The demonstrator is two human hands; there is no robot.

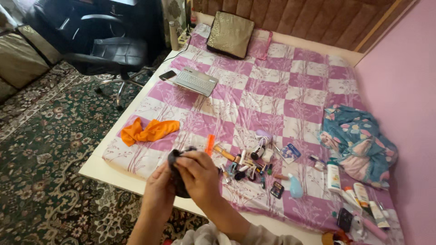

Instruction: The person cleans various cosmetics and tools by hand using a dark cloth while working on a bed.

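From the head view, both hands meet over the near edge of the bed [136, 181], closed on a small dark pouch [176, 174]: the left hand [159, 188] grips it from below, the right hand [197, 174] pinches its top. The pouch hangs upright between them. Scattered cosmetics [247, 168] lie just right, an orange cloth [147, 130] left.

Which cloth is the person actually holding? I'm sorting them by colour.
The dark cloth, gripped in both hands at the bed's near edge. The orange cloth and the blue patterned one lie untouched on the bedsheet.
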